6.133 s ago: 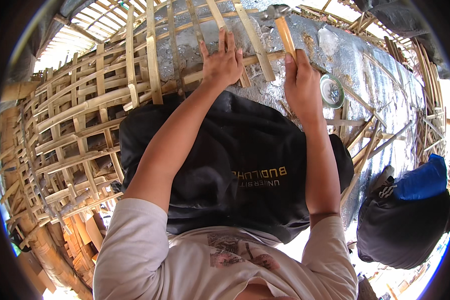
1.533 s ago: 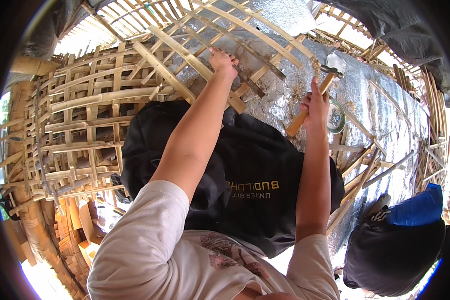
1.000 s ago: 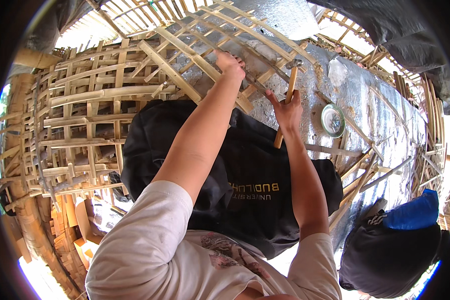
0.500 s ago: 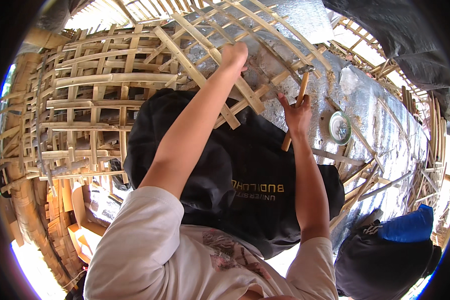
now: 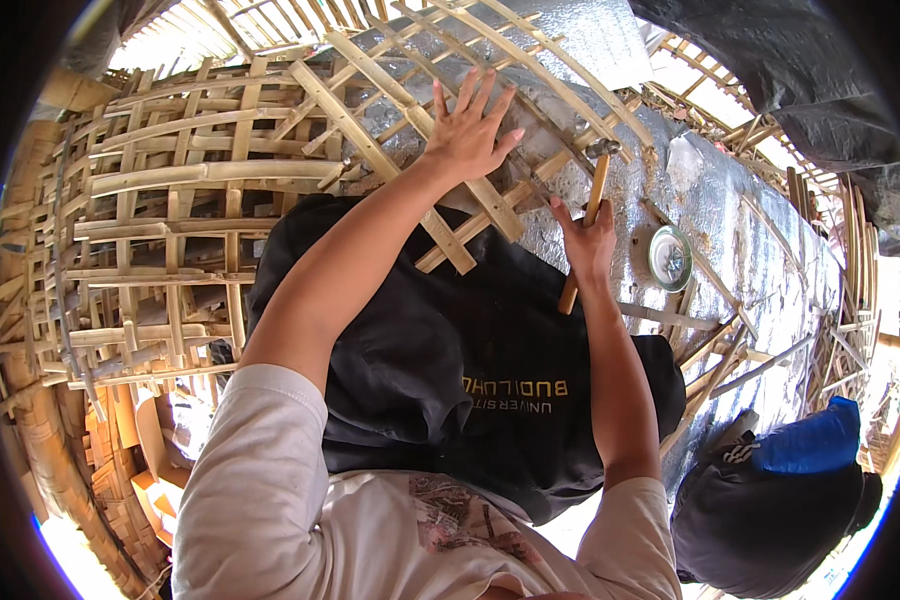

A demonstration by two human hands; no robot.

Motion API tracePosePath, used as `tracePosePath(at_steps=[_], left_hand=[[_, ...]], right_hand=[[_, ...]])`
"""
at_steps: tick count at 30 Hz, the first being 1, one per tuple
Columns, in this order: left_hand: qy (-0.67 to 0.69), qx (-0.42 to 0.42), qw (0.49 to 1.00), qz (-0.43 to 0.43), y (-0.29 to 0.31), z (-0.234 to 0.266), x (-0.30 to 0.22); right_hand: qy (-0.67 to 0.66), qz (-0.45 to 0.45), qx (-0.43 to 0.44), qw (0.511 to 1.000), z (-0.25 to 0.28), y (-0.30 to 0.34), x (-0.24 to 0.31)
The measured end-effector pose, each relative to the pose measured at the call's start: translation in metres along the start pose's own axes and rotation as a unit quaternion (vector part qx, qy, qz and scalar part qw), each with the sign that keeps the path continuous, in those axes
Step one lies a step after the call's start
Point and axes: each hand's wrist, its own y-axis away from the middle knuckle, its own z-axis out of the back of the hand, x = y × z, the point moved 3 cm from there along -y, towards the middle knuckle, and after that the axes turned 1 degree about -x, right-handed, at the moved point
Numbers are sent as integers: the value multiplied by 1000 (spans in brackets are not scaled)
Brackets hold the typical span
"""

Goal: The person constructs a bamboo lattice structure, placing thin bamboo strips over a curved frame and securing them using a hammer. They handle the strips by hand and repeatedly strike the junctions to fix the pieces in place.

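A lattice of split bamboo strips (image 5: 355, 125) lies crosswise in front of me, its near ends over black cloth on my lap. My left hand (image 5: 467, 135) is open above it, fingers spread, palm down, with the wrist over one of the long strips. In my right hand (image 5: 590, 245) is a hammer (image 5: 598, 185) with a wooden handle, its metal head pointing away from me near the lattice's right strips. The right thumb sticks out toward the strips.
Black cloth (image 5: 510, 330) with yellow lettering covers my lap. To the right, a small green-rimmed dish (image 5: 670, 258) rests on a silvery sheet (image 5: 750, 230). A woven bamboo panel (image 5: 160, 210) stands at the left. Loose sticks (image 5: 715, 375), a blue bundle (image 5: 810, 437) and a black bag (image 5: 775, 520) sit at lower right.
My left hand has let go of the lattice strip and spread its fingers over it. The right hand and hammer have hardly moved; the whole view has shifted slightly.
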Motion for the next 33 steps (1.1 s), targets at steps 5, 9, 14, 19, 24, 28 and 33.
tracePosePath(at_steps=[5, 9, 14, 19, 24, 28, 33], left_hand=[[15, 32, 999, 35, -13, -6, -16], [17, 104, 993, 49, -7, -15, -16], [38, 126, 990, 52, -8, -14, -16], [50, 132, 988, 57, -8, -11, -17], [48, 99, 991, 71, -8, -8, -15], [56, 103, 991, 65, -7, -7, -17], [57, 85, 993, 60, -6, -3, -16]], right_hand=[[15, -19, 0, 1000, 2, 1, 3], [14, -18, 6, 1000, 3, 3, 7], [36, -16, 3, 999, 6, 5, 13], [33, -20, 14, 999, 9, 6, 18], [15, -19, 8, 1000, 12, 7, 16], [2, 36, -43, 998, 23, 7, 19], [-46, 37, 39, 998, 55, 4, 33]])
